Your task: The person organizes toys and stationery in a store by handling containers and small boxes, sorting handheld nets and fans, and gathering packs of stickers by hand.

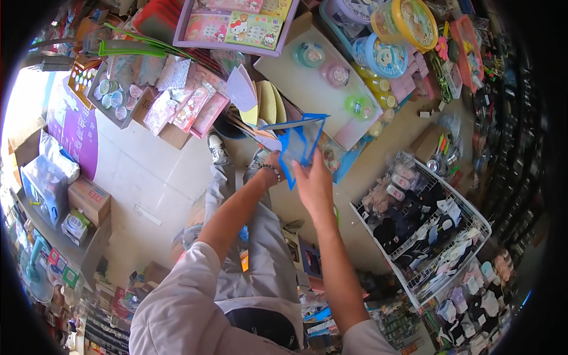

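Observation:
A blue-edged pouch with a greyish, see-through middle (300, 144) is held in front of me, below the display goods. My right hand (313, 180) grips its right side, thumb against the blue edge. On the left, my left hand (271, 167), with a beaded bracelet at the wrist, is closed at the pouch's lower left edge; its fingertips are partly hidden. Just beyond the pouch stand fan-shaped yellow and lilac paper pieces (269, 102) in a dark container.
Beyond my hands are a white tray with round tubs (284, 76), a purple tray of cartoon packets (177, 35) and pink packets (192, 109). A wire basket of socks (421, 305) stands at right. Boxes (89, 200) sit at left.

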Action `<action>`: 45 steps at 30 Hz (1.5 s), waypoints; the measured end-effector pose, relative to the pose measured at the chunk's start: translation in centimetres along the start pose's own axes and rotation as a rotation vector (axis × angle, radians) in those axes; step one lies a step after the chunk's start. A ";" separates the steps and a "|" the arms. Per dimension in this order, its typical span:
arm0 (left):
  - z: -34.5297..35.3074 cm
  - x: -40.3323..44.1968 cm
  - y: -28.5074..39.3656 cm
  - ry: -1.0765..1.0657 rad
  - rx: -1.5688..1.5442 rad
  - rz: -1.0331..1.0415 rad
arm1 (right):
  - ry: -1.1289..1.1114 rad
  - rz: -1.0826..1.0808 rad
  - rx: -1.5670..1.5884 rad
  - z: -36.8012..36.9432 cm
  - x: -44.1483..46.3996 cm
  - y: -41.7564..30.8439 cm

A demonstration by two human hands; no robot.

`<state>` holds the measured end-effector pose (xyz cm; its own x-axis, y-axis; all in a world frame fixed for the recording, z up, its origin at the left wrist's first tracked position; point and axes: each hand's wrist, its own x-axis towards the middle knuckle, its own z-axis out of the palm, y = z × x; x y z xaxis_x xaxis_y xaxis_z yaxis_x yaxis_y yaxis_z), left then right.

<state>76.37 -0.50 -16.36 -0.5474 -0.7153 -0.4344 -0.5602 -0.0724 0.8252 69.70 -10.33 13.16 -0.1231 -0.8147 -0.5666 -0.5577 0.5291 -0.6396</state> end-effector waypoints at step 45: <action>-15.7 -34.4 3.8 0.659 -1.105 -0.497 | 0.137 -0.738 -0.736 -4.9 -12.2 0.7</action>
<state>102.83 12.94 7.37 0.1296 -0.6235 -0.7710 0.3410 -0.7021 0.6251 66.76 -1.19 22.15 0.3843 -0.9204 -0.0715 -0.8877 -0.3471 -0.3024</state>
